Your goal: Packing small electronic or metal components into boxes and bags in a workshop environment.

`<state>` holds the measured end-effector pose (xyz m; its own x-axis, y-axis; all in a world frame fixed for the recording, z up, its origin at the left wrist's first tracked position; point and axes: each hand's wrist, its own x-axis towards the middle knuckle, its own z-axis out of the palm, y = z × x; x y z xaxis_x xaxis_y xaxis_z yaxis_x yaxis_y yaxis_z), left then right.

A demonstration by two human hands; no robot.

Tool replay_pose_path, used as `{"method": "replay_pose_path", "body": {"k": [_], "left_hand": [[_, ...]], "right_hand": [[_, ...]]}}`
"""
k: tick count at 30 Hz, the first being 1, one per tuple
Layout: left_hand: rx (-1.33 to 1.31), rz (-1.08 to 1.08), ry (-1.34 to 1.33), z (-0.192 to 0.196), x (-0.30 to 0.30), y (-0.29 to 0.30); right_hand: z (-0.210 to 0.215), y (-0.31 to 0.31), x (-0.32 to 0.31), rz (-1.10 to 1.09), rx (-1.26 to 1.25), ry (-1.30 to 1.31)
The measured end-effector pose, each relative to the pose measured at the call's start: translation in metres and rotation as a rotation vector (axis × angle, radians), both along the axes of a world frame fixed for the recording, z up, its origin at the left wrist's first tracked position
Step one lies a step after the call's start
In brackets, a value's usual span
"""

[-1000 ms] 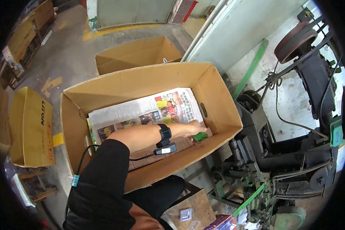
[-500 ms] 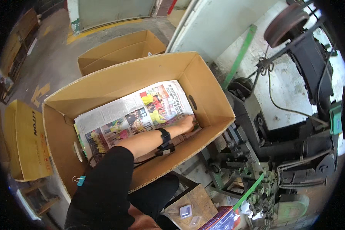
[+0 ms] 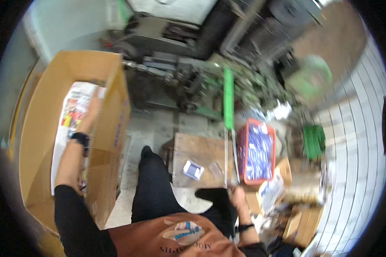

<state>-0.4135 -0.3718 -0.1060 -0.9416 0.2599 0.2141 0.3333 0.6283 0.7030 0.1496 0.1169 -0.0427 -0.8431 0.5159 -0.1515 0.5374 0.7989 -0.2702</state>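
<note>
**Ana:** Head view is blurred. How far along does the packing look?

**Ben:** Early, I'd judge. The cardboard box has only a newspaper sheet lining its floor; nothing else shows inside. So the lining seems done and filling is left.

**Ana:** Where's the left hand?

**Ben:** Inside the box, near its right wall, resting on the newspaper. Fingers look loosely extended, gripping nothing I can make out, though blur hides detail.

**Ana:** And the right hand?

**Ben:** Low, at the near edge of the wooden board, just beside the red crate. Whether its fingers hold anything, I cannot tell.

**Ana:** The newspaper?

**Ben:** Flat, colourful print, slightly rumpled.
</note>
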Motion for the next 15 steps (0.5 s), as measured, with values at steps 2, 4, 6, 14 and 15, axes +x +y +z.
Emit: {"method": "replay_pose_path", "body": {"k": [2,4,6,14,15], "left_hand": [[-0.013,0.131,-0.064,0.065,0.012,0.033],[0.024,0.13,-0.011,0.111,-0.004,0.006],[0.185,0.131,-0.026,0.172,0.022,0.022],[0.44,-0.41,-0.358,0.338,0.292,0.17],[0.379,-0.511,-0.535,0.335,0.314,0.179]], "right_hand": [[0.004,0.017,-0.016,-0.177,-0.031,0.064],[-0.019,0.033,-0.02,-0.252,-0.045,0.219],[-0.036,0.037,-0.026,-0.27,0.145,0.086],[-0.061,0.02,-0.049,-0.242,-0.024,0.292],[-0.063,0.019,-0.053,-0.188,-0.032,0.218]]}}
